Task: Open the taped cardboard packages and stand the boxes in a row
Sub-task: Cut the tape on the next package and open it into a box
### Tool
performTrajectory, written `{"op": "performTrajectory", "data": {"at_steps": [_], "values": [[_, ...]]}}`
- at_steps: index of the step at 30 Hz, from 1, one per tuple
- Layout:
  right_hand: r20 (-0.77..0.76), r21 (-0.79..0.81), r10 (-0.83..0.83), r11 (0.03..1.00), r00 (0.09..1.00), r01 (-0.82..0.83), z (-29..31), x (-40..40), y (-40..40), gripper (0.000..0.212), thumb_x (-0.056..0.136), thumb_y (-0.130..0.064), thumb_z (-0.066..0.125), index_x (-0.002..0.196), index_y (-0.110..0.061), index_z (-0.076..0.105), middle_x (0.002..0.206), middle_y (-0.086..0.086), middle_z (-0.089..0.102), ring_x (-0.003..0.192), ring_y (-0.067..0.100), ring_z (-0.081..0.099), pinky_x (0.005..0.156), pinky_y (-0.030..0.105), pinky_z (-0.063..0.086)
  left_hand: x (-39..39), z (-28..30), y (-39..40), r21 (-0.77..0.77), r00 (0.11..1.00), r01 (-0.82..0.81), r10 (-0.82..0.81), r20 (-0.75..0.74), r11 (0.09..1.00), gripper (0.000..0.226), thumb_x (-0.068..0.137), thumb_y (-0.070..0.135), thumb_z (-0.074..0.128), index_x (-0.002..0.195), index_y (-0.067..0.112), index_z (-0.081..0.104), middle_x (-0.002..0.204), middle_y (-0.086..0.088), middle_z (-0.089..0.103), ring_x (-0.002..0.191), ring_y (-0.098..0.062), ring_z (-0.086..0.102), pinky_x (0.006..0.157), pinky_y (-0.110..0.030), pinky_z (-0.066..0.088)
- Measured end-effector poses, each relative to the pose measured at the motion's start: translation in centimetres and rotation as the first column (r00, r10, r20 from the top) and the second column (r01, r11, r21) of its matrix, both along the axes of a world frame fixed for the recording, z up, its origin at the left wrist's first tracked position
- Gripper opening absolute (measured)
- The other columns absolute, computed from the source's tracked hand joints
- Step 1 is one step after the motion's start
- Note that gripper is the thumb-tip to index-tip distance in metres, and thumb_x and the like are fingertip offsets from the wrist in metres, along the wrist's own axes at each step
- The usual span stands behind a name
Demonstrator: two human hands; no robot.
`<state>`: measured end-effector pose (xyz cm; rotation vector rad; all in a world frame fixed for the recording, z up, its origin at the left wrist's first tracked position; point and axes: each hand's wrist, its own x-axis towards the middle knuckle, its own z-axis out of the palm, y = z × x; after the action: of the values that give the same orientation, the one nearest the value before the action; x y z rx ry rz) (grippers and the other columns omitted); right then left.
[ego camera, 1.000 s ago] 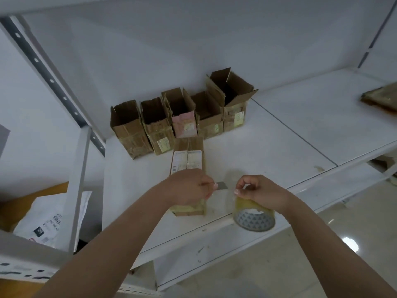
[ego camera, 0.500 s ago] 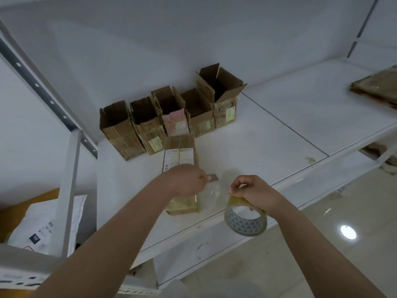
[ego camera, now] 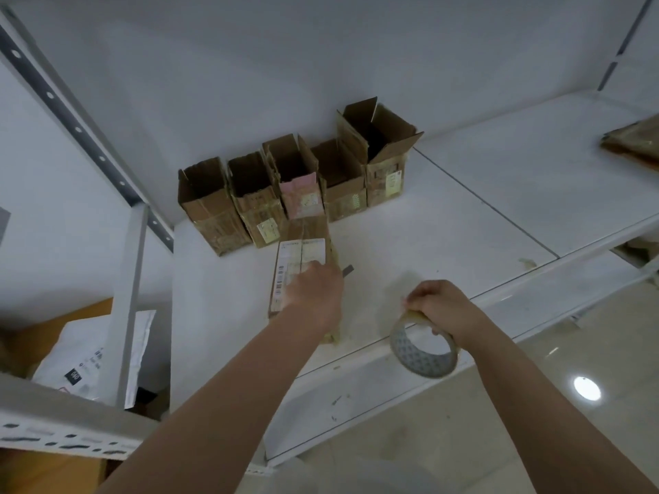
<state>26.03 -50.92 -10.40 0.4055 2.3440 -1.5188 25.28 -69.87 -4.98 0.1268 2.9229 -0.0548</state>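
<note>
While the right hand grips a roll of clear tape low in the frame's centre, off the shelf edge, the left hand pinches a small dark blade over the sealed package lying flat mid-frame. Behind it, five opened boxes stand in a row. Likely risk: with nothing bracing the package, the blade could skid and slide it into the row.

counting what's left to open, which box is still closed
The box lying flat under the left hand, in front of the row. The five boxes behind it stand upright with open tops.
</note>
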Motion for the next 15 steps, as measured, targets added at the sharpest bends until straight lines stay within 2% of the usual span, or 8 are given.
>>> {"op": "performTrajectory", "data": {"at_steps": [2, 3, 5, 7, 9, 10, 12, 15], "values": [[-0.076, -0.049, -0.026, 0.999, 0.997, 0.022, 0.9, 0.0, 0.0, 0.016, 0.091, -0.018, 0.068, 0.077, -0.011, 0.065, 0.071, 0.003, 0.062, 0.043, 0.005, 0.051, 0.037, 0.016, 0.036, -0.1, 0.3, 0.2, -0.025, 1.0, 0.019, -0.019, 0.002, 0.999, 0.033, 0.094, 0.013, 0.055, 0.126, 0.005, 0.051, 0.108, -0.012, 0.051, 0.1, -0.033, 0.061, 0.071, -0.036, 0.049], [-0.116, -0.082, -0.036, 0.996, 0.993, 0.026, 1.2, 0.1, 0.1, 0.017, 0.091, -0.018, 0.068, 0.075, -0.013, 0.063, 0.076, 0.004, 0.065, 0.05, 0.008, 0.054, 0.038, 0.017, 0.038, -0.2, 0.6, 0.0, 0.035, 1.0, 0.024, -0.025, 0.017, 0.999, 0.026, 0.092, 0.014, 0.058, 0.117, 0.007, 0.055, 0.103, -0.01, 0.052, 0.098, -0.031, 0.061, 0.068, -0.033, 0.048], [-0.189, -0.135, -0.041, 0.991, 0.981, 0.015, 2.0, 0.4, 0.3, 0.017, 0.091, -0.019, 0.067, 0.075, -0.015, 0.063, 0.079, 0.006, 0.066, 0.062, 0.015, 0.058, 0.047, 0.021, 0.043, -0.4, 1.3, -1.2, 0.305, 0.997, -0.033, 0.012, 0.071, 0.952, 0.009, 0.087, 0.02, 0.064, 0.089, 0.014, 0.057, 0.087, -0.003, 0.056, 0.088, -0.024, 0.062, 0.065, -0.033, 0.049], [-0.257, -0.161, -0.029, 0.987, 0.966, -0.014, 2.8, 0.7, 0.2, 0.016, 0.092, -0.019, 0.066, 0.076, -0.015, 0.063, 0.075, 0.006, 0.065, 0.064, 0.017, 0.059, 0.059, 0.026, 0.047, -0.2, 2.0, -1.8, 0.655, 0.985, -0.17, 0.135, 0.105, 0.736, 0.022, 0.083, 0.033, 0.073, 0.084, 0.019, 0.057, 0.082, -0.001, 0.06, 0.078, -0.016, 0.061, 0.068, -0.033, 0.054], [-0.326, -0.194, -0.026, 0.98, 0.945, -0.04, 3.6, 0.8, -0.2, 0.016, 0.091, -0.017, 0.066, 0.076, -0.015, 0.063, 0.072, 0.008, 0.063, 0.062, 0.017, 0.059, 0.062, 0.028, 0.048, 0.7, 2.7, -1.2, 0.845, 0.97, -0.212, 0.209, 0.122, 0.491, 0.041, 0.072, 0.049, 0.08, 0.096, 0.021, 0.063, 0.09, 0.003, 0.065, 0.08, -0.008, 0.061, 0.068, -0.025, 0.05], [-0.353, -0.211, -0.029, 0.976, 0.935, -0.05, 4.0, 0.7, -0.4, 0.015, 0.091, -0.016, 0.066, 0.076, -0.014, 0.063, 0.07, 0.009, 0.062, 0.061, 0.017, 0.059, 0.06, 0.028, 0.048, 1.0, 2.7, -0.6, 0.877, 0.97, -0.219, 0.195, 0.147, 0.427, 0.054, 0.064, 0.057, 0.08, 0.101, 0.021, 0.064, 0.094, 0.005, 0.066, 0.084, -0.005, 0.061, 0.07, -0.025, 0.049], [-0.393, -0.217, -0.029, 0.974, 0.919, -0.062, 4.6, 0.6, -0.9, 0.014, 0.091, -0.016, 0.067, 0.078, -0.013, 0.064, 0.07, 0.017, 0.063, 0.06, 0.018, 0.059, 0.058, 0.029, 0.049, 1.5, 2.5, 0.5, 0.887, 0.976, -0.207, 0.149, 0.159, 0.412, 0.061, 0.057, 0.062, 0.082, 0.1, 0.021, 0.066, 0.093, 0.008, 0.068, 0.086, -0.005, 0.064, 0.074, -0.026, 0.05], [-0.464, -0.116, -0.035, 0.993, 0.885, -0.021, 4.3, 0.2, -1.5, 0.014, 0.089, -0.023, 0.069, 0.076, -0.022, 0.065, 0.077, 0.015, 0.068, 0.068, 0.023, 0.063, 0.068, 0.041, 0.054, 1.2, 2.2, 1.2, 0.92, 0.976, -0.133, 0.208, 0.058, 0.369, 0.019, 0.074, 0.03, 0.085, 0.072, 0.021, 0.068, 0.069, 0.007, 0.068, 0.069, -0.009, 0.064, 0.07, -0.03, 0.052]]}}
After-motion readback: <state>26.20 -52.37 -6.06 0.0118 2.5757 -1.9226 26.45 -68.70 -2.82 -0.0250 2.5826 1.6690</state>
